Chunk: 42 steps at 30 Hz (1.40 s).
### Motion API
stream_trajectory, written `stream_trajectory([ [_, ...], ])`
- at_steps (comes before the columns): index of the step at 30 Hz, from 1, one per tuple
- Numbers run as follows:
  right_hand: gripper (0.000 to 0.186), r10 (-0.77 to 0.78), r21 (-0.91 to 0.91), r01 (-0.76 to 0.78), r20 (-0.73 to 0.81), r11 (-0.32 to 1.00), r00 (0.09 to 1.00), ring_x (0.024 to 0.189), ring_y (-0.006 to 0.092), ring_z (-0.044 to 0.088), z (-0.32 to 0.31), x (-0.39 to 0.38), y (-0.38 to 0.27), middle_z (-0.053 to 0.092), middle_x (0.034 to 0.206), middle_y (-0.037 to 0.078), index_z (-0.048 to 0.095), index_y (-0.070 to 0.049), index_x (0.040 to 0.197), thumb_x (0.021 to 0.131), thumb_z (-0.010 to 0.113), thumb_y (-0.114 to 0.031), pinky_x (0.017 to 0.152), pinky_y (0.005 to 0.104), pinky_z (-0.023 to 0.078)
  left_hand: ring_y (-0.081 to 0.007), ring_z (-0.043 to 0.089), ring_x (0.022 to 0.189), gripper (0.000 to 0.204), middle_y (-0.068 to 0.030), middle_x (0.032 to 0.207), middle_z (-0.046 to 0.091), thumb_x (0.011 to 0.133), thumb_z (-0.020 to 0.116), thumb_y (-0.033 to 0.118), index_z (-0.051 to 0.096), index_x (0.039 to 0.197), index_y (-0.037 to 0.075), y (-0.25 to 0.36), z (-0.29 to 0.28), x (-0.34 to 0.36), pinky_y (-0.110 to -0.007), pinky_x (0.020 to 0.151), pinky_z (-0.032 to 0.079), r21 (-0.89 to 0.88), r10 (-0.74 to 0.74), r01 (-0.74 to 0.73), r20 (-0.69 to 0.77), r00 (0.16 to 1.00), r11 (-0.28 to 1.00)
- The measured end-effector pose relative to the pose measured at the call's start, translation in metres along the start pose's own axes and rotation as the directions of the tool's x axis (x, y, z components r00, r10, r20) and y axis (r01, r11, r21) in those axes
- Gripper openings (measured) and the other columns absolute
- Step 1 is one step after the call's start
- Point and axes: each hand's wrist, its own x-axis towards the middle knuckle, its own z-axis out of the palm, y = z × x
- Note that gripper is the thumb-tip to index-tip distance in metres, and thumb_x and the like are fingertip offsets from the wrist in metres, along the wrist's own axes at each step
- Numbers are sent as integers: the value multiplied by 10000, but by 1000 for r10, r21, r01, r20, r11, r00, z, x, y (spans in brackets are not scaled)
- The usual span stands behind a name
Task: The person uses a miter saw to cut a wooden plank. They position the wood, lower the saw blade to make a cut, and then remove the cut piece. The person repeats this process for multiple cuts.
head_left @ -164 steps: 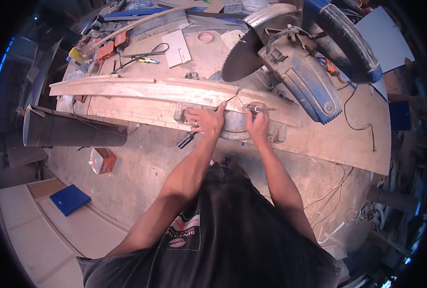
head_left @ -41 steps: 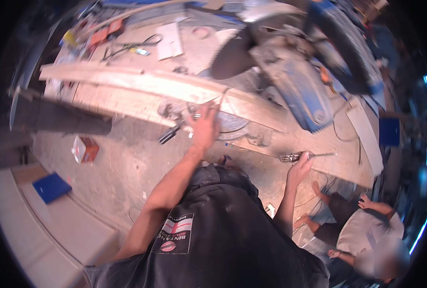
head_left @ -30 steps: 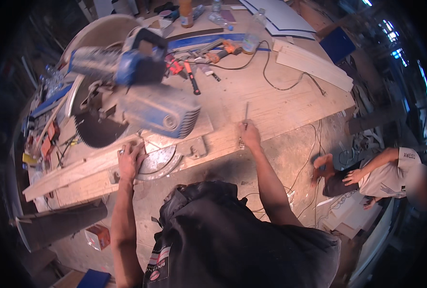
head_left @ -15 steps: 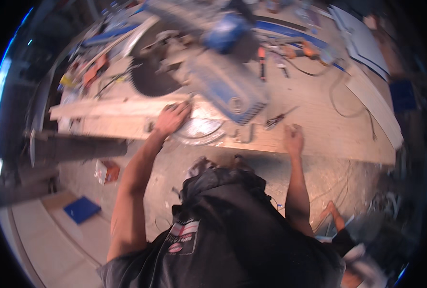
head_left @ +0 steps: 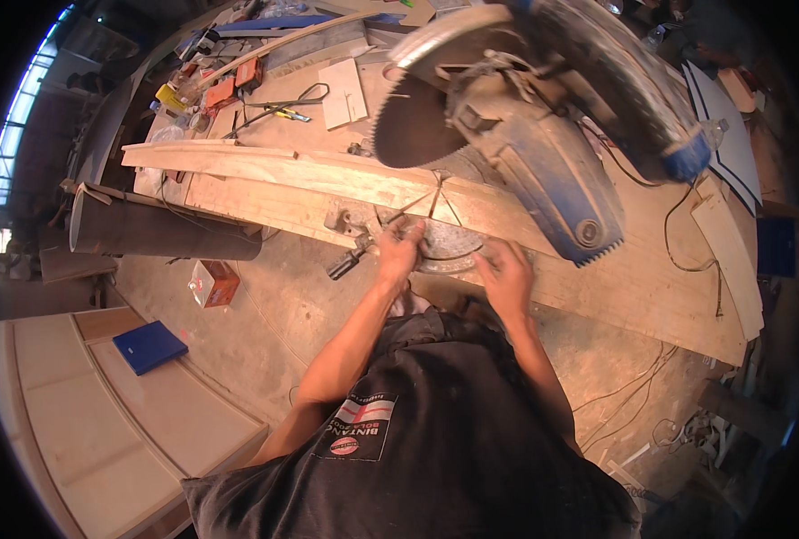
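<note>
Far out to the left of our hands and lower down, a blue book (head_left: 150, 346) lies on pale boards, and nearer in, a small red box (head_left: 213, 283) sits on the dusty floor. Above that, a dark tube (head_left: 161, 232) lies crosswise under the bench edge. Our left hand (head_left: 399, 251) rests at the front of the round saw base (head_left: 450, 247), fingers bent and closed around a thin pencil-like stick (head_left: 406, 208) that slants up toward the long wooden board (head_left: 282, 175); just left of this hand a black handle (head_left: 345, 263) pokes out. The board runs from far left across the bench, passing just above both hands and under the saw blade (head_left: 413, 121). Our right hand (head_left: 505, 274) lies just to the right, fingers loosely spread and touching the rim of the round base, holding nothing we can make out. Above and to the right of it hangs the blue saw motor (head_left: 552, 180), raised clear of the board.
</note>
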Motion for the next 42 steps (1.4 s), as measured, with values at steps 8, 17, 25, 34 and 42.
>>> stream_trajectory([
  [8,459,-115,-415,159,128,896,985,1148,324,622,98,56,-22,655,1173,84,772,-96,1262,837,896,-220,993,474,519,-143,397,429,213,-58,735,639,1160,554,222,621,1036,62,10,-12,38,-327,426,305,-542,-367,434,234,900,719],
  [17,428,-157,-475,154,34,867,987,1117,316,626,118,57,-15,663,1120,71,804,-127,1230,820,898,-206,948,454,503,-149,393,429,288,-8,671,560,1138,629,289,614,906,120,10,10,56,-338,424,314,-542,-520,495,119,846,680],
  [25,327,-215,-466,208,38,860,976,1065,299,620,121,51,-8,676,1084,42,842,-140,1150,836,885,-222,911,467,490,-143,439,409,356,-47,648,625,1110,677,291,644,818,91,8,17,52,-321,399,325,-426,-358,319,-14,933,847],
  [34,627,-176,-529,141,-16,837,984,1338,355,548,106,29,-11,641,1433,126,648,-43,1478,953,810,-344,1142,509,421,-100,496,458,351,-21,605,595,1134,654,269,641,865,43,16,-70,-11,-284,436,381,-195,91,-94,-26,996,976],
  [42,610,-44,-75,104,566,992,823,1537,430,428,103,28,-44,536,1602,248,667,-25,1460,965,794,-358,1298,575,295,-83,517,490,343,-18,627,603,1135,665,311,637,902,60,14,-111,-16,-255,453,390,-186,220,-296,-345,912,937],
])
